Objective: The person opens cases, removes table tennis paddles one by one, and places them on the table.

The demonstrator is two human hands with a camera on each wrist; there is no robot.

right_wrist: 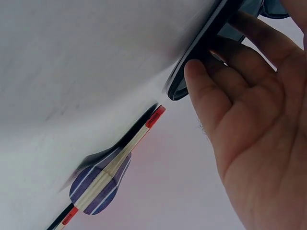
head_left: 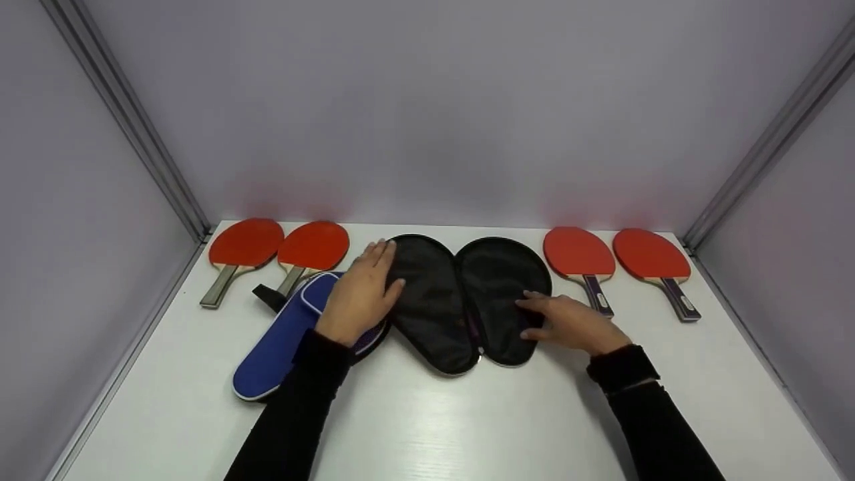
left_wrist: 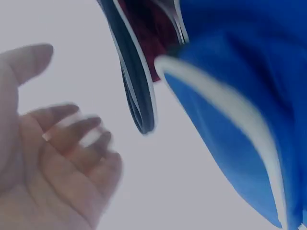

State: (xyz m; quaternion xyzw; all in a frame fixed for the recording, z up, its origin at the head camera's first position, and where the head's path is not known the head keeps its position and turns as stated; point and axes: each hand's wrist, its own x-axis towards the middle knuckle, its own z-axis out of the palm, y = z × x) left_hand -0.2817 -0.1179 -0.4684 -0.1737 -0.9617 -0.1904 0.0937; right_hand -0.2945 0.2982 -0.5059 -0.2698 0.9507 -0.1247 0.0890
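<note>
A zippered table tennis paddle case lies spread open at the middle of the table, its two black-lined halves side by side. My left hand is at the outer edge of its left half, fingers extended, partly covering a blue paddle case with white piping. In the left wrist view, the left hand has loosely bent fingers and an empty palm. Over the open case's right half is my right hand, fingers loosely extended. The right wrist view shows the right hand's fingers at the dark case rim.
Two red paddles with greyish handles lie at the back left, one outer and one inner. At the back right are two more with purple handles, one inner and one outer. Pale panels enclose the white table.
</note>
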